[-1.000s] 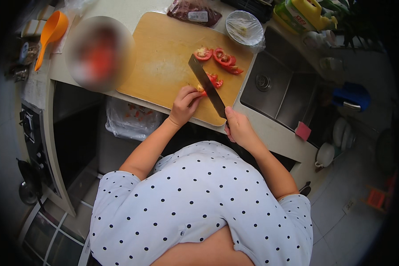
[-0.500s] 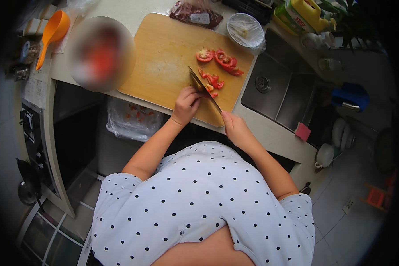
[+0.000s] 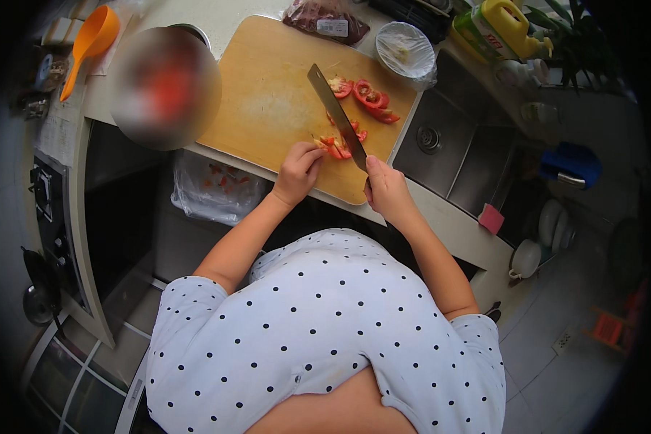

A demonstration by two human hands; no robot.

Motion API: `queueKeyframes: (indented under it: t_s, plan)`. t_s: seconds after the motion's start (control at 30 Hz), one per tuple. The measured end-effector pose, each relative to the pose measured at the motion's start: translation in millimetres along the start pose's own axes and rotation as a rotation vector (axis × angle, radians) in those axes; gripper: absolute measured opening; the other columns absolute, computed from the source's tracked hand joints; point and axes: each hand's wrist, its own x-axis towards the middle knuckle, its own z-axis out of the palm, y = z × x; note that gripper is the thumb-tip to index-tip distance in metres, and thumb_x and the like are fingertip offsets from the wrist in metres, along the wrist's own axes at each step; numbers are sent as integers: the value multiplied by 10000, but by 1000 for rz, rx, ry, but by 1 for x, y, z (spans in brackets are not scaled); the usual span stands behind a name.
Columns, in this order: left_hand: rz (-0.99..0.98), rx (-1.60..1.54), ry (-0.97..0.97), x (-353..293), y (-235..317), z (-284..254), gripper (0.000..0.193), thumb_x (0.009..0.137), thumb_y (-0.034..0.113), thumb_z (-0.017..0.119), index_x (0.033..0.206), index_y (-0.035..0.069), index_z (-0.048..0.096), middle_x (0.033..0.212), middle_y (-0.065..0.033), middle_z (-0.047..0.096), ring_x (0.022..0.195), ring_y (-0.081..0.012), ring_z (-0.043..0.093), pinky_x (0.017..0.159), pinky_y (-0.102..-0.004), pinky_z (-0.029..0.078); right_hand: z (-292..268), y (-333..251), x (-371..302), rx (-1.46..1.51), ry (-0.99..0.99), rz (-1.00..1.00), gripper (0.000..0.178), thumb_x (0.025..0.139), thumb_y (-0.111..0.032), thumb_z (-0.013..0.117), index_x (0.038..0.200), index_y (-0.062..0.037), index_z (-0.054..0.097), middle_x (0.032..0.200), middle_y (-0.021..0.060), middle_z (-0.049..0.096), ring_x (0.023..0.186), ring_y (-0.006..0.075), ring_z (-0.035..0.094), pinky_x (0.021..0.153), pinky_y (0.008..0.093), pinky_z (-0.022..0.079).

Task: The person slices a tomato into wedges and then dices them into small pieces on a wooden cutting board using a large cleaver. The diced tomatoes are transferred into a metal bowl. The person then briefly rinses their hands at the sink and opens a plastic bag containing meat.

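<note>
In my right hand [image 3: 388,188] is the handle of a kitchen knife [image 3: 334,107], its broad dark blade slanting up and left over the wooden cutting board [image 3: 260,87]. My left hand [image 3: 298,172] is at the board's near edge, fingers pinched together on a small piece of tomato [image 3: 320,143] left of the blade. Chopped tomato bits [image 3: 338,150] lie by the lower part of the blade, which partly covers them. Farther back, larger tomato pieces [image 3: 372,100] rest right of the blade, one of them partly behind its tip.
A blurred round container [image 3: 126,108] with red contents stands left of the board. Behind are a bagged dark red package [image 3: 318,25] and a plastic-covered bowl [image 3: 405,50]. The steel sink [image 3: 441,148] is on the right. Below the counter hangs a lined bin [image 3: 213,195] with scraps.
The knife has lifted and turned more upright, its tip now farther up the board. My right hand has moved slightly right and up; my left hand has shifted slightly left.
</note>
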Motion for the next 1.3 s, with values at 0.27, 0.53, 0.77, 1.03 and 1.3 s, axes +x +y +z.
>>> queueKeyframes:
  t_s: [0.27, 0.53, 0.77, 1.03, 1.3]
  plan:
    - [34, 33, -40, -1, -3, -5, 149, 699, -43, 660, 834, -5, 613, 887, -133, 602, 831, -311, 587, 732, -365, 484, 12, 18, -32, 42, -98, 208, 495, 980, -420, 355, 894, 11, 582, 549, 50, 484, 516, 137, 488, 511, 299, 414]
    - [40, 31, -48, -5, -9, -4, 132, 692, -49, 642, 812, -1, 618, 865, -133, 595, 820, -310, 580, 728, -365, 483, 15, 16, -29, -118, -112, 174, 466, 975, -372, 380, 1057, 48, 564, 790, 216, 617, 741, 322, 603, 723, 373, 467]
    - [18, 23, 18, -5, -10, -2, 173, 672, -45, 643, 829, 25, 652, 846, -132, 594, 791, -311, 583, 690, -370, 489, 15, 6, -29, -228, -108, 89, 438, 968, -365, 392, 1105, 10, 572, 846, 274, 608, 846, 414, 600, 750, 424, 464]
    - [-42, 16, -59, -7, -5, -4, 158, 694, -46, 639, 838, 19, 634, 852, -132, 586, 796, -318, 575, 696, -372, 490, 60, 28, 30, -151, 100, -209, 408, 960, -361, 422, 1044, -2, 597, 766, 258, 602, 739, 435, 579, 657, 441, 467]
    - [-50, 22, -197, 7, -13, -10, 196, 715, -25, 673, 895, 4, 602, 1001, -151, 580, 868, -304, 584, 741, -349, 491, 18, 6, -6, 117, -25, 128, 440, 982, -390, 379, 925, -7, 589, 546, 42, 474, 481, 123, 459, 471, 282, 377]
